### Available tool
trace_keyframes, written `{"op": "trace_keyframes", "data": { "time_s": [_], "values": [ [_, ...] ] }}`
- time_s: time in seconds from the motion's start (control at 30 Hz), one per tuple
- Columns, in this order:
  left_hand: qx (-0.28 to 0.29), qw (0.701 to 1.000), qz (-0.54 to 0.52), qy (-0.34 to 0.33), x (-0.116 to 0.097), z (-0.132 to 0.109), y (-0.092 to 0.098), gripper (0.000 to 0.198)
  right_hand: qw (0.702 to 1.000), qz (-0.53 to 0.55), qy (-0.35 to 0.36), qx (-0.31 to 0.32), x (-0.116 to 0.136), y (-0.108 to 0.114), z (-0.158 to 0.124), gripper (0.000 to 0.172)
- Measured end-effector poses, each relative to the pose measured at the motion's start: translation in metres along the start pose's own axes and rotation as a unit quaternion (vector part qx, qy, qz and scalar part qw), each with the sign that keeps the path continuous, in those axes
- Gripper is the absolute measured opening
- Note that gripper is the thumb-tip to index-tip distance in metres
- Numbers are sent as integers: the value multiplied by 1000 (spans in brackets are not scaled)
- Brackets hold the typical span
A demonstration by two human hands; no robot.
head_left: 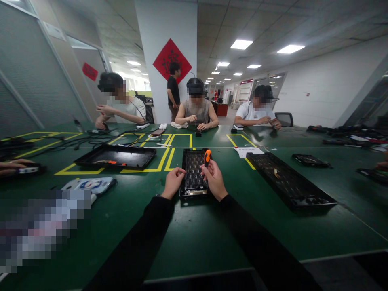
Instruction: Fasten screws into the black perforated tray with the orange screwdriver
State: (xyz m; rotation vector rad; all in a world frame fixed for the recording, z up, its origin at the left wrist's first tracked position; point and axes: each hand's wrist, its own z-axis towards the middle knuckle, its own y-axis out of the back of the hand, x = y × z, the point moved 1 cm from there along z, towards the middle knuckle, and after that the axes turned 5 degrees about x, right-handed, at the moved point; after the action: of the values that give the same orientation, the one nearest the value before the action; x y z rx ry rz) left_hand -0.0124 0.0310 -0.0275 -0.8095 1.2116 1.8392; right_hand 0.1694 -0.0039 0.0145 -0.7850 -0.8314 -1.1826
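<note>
Directly in front of me, a black plastic case (194, 166) lies on the green table. Its inside shows rows of small pockets, and a pale metal strip crosses its near end. My left hand (173, 183) is closed at the case's left rim, thumb and fingertips pressed together on the edge. A screwdriver (207, 157) with an orange and black handle stands nearly upright over the case's right side. My right hand (214, 178) grips it low on the handle; its tip is hidden by the fingers and the case.
Left stands a black tray (115, 157) with small orange items inside. A longer black case (285, 178) lies right, beside white paper (248, 152). A patterned pouch (89, 184) is near left. Cables (81, 141) spread across the table (194, 234). Several people sit opposite.
</note>
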Motion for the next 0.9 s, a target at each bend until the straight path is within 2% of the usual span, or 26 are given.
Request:
{"op": "trace_keyframes", "data": {
  "time_s": [0.2, 0.4, 0.53, 0.77, 0.9],
  "values": [
    [0, 1000, 8, -4, -1, -1, 0, 15, 999, -50, 12, -3, -3, 2, 1, 38],
    [-1, 1000, 13, -4, -1, 0, 0, 15, 1000, -9, 2, -7, -5, 2, 2, 52],
    [-1, 1000, 16, -3, -2, -1, 1, 15, 1000, -1, 9, 14, -2, 1, 0, 44],
    [-1, 1000, -6, 3, -4, -2, 1, 15, 1000, -18, -7, 10, 2, 0, -1, 35],
    [0, 1000, -14, 8, -5, -2, 1, 15, 998, -52, 20, -4, 1, 0, -1, 33]
  ]
}}
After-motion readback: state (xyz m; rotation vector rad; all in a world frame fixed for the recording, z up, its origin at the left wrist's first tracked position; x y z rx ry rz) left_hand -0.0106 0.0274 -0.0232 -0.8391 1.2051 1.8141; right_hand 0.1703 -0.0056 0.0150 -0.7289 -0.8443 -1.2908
